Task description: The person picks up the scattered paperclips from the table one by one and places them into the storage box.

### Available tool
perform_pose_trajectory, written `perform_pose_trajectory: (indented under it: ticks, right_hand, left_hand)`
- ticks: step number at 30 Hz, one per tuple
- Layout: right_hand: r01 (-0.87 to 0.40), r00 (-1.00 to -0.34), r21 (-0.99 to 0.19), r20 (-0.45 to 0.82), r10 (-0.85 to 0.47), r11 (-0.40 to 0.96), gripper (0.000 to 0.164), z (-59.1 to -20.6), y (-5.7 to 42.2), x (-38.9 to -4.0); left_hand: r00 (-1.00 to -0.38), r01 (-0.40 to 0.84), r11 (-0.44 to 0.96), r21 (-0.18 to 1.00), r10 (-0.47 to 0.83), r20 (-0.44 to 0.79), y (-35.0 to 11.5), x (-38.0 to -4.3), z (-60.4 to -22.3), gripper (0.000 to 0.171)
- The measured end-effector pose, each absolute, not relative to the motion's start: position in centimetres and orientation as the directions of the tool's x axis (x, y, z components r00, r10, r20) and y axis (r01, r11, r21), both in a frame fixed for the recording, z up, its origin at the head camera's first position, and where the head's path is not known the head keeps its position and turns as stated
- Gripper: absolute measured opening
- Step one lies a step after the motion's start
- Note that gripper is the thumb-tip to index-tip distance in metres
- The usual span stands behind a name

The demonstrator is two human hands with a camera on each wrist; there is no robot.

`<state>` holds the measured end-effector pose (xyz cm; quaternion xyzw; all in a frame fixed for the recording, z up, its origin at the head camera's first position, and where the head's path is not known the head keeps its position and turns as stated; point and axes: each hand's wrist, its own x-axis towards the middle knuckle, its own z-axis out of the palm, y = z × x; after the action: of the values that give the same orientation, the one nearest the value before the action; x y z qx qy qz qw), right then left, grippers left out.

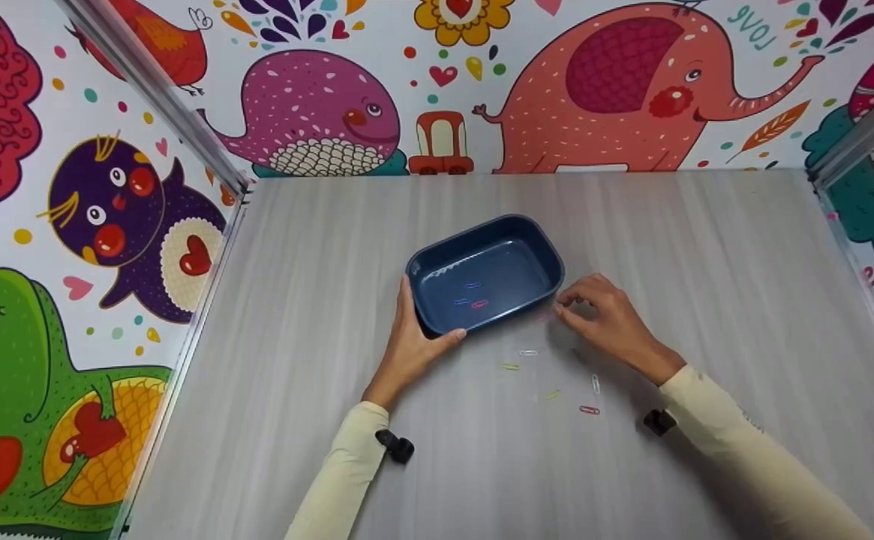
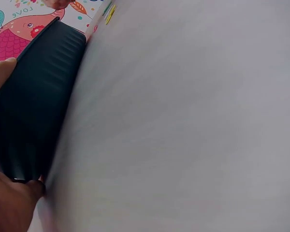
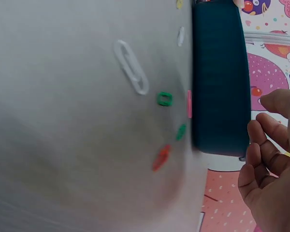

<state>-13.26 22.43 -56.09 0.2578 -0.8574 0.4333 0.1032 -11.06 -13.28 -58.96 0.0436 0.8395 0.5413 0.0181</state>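
A dark blue plastic bin [image 1: 485, 319] stands at an angle on the table, with blue and pink paper clips [image 1: 479, 304] on its floor. My left hand [image 1: 410, 341] grips the bin's near left corner, thumb over the near rim. In the left wrist view its other fingers [image 2: 36, 188] wrap the end wall. Beside the bin's right end hovers my right hand [image 1: 609, 319], its fingers bent. From the right wrist, its thumb [image 3: 275, 101] and index finger show apart, with nothing visible between them. A pink paper clip [image 3: 189, 104] lies against the foot of the bin wall.
White [image 1: 528, 352], yellow [image 1: 511, 367] and red paper clips [image 1: 589, 410] are scattered on the table before the bin. Small green pieces [image 3: 165, 99] and an orange-red one [image 3: 161, 157] lie close to its side. Panels with printed animals [image 1: 602, 90] wall the table's back and sides.
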Motion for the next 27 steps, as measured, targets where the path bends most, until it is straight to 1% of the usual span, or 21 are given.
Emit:
perform_pose_trajectory:
  ticks: [6, 17, 24, 27]
  right_hand:
    - [-0.507, -0.861, -0.714, 0.393, -0.324, 0.482, 0.011, -57.3, 22.9, -12.4]
    - [-0.437, -0.899, -0.752, 0.359, -0.249, 0.493, 0.020, -59.0, 23.6, -11.8]
    - [-0.428, -0.904, -0.750, 0.362, -0.229, 0.505, 0.018, -59.6, 24.2, -11.5]
    - [-0.443, -0.896, -0.735, 0.379, -0.231, 0.514, 0.019, -60.0, 24.4, -11.3]
  left_hand:
    - [-0.995, 0.060, 0.414, 0.909, 0.098, 0.021, -13.3, -11.1, -59.0, 0.140]
    - [-0.995, 0.061, 0.406, 0.912, 0.097, 0.023, -13.2, -11.1, -59.0, 0.140]
    - [-0.996, 0.046, 0.415, 0.909, 0.092, 0.008, -13.3, -11.0, -58.8, 0.141]
    - [-0.995, 0.047, 0.414, 0.909, 0.098, 0.007, -13.3, -11.0, -58.8, 0.142]
